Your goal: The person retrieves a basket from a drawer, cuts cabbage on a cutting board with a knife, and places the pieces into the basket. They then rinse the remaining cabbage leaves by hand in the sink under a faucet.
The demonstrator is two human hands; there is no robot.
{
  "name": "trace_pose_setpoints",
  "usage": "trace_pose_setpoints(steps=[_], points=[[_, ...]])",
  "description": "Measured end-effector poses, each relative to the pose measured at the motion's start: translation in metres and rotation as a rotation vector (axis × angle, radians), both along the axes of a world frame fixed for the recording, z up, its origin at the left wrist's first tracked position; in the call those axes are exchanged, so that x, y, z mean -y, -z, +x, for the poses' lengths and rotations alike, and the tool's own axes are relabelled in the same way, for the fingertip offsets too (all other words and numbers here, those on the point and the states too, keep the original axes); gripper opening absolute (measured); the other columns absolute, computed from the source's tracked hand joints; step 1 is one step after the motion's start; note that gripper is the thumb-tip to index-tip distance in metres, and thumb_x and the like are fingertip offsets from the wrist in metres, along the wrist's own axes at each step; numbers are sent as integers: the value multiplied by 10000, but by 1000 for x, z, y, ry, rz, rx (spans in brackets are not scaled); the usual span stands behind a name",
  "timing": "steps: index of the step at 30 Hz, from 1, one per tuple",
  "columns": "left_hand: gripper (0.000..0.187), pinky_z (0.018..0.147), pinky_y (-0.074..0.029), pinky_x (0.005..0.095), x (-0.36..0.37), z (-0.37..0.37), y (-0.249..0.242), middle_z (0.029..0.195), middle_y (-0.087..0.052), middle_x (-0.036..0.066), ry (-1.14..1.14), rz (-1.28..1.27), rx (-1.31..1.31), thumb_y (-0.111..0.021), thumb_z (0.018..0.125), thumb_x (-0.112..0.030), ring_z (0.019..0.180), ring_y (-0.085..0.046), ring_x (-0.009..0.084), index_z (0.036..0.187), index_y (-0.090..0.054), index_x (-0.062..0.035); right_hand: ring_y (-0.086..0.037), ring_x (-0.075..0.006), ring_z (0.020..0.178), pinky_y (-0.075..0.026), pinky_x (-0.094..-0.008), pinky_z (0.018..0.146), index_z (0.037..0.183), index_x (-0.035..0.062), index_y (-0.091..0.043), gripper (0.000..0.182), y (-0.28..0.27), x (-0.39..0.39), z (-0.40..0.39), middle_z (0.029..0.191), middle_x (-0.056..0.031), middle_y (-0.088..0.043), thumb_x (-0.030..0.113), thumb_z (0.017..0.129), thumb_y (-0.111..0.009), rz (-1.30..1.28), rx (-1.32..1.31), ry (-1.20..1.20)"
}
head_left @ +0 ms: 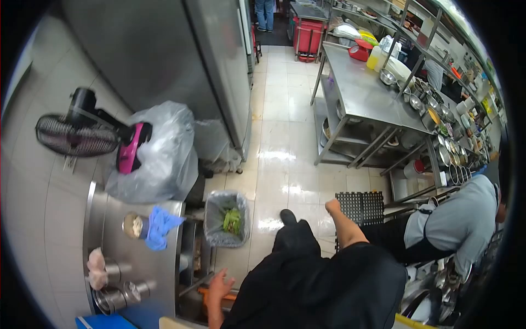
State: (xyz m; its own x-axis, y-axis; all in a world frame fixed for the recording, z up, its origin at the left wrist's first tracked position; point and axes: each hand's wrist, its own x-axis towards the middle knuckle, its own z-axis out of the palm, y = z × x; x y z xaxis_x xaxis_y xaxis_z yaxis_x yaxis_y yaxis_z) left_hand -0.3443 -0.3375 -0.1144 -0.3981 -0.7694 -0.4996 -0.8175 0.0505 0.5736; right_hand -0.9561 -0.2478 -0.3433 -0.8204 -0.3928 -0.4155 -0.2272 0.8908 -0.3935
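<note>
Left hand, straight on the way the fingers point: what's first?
Probably the lined bin with the greens in it: the left hand points roughly at its near side. Depth is unclear from one view, so it might pass above the rim instead.

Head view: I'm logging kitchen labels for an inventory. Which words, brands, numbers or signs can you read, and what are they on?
No text is readable.
Red weighing scale: any markings are too small.
Yellow bag: any print is too small and blurred.
Pink-and-black fan: no legible lettering.
</note>
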Motion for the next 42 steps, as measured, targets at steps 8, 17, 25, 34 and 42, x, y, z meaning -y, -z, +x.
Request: trace_pose_setpoints(steps=[8,17,25,34,42], points=[[573,686,-494,324,188,-191,104,950,-634,104,-248,40,-137,-674,820,-274,772,-608,185,1316,-470,-72,-626,-239,600,-532,-375,518,917,-16,-672,343,35,28,-87,645,-148,-625,295,785,-615,82,276,-415],[513,589,-488,355,248,-332,239,841,-650,128,-83,111,236,-490,897,-466,714,-630,234,1124,-610,-22,-658,-217,778,-528,-355,713,1146,-9,-598,498,-14,270,-229,887,-157,-675,338,792,-650,-127,327,-585],[540,660,-502,403,478,-506,303,904,-655,186,120,459,368,-505,871,-493,760,-646,290,1131,-613,-32,-643,-296,928,-487,-366,847,1155,21,-602,495,-42,505,-399,1023,-202,-658,384,819,-620,-174,382,-546],[516,870,-475,365,864,-963,130,1064,-649,175,172,-60,-217,-600,851,-394,997,-619,296,1266,-524,-97,-667,-262,815,-517,-372,730,1038,54,-658,373,8,546,-610,882,-135,-684,299,758,-626,-59,285,-104],[463,822,-479,355,1044,-1125,145,1000,-647,167,-163,137,-255,-584,876,-320,925,-615,256,1238,-531,-36,-661,-334,804,-510,-383,759,915,-18,-678,333,116,725,-795,875,-220,-667,256,738,-609,256,653,-188]])
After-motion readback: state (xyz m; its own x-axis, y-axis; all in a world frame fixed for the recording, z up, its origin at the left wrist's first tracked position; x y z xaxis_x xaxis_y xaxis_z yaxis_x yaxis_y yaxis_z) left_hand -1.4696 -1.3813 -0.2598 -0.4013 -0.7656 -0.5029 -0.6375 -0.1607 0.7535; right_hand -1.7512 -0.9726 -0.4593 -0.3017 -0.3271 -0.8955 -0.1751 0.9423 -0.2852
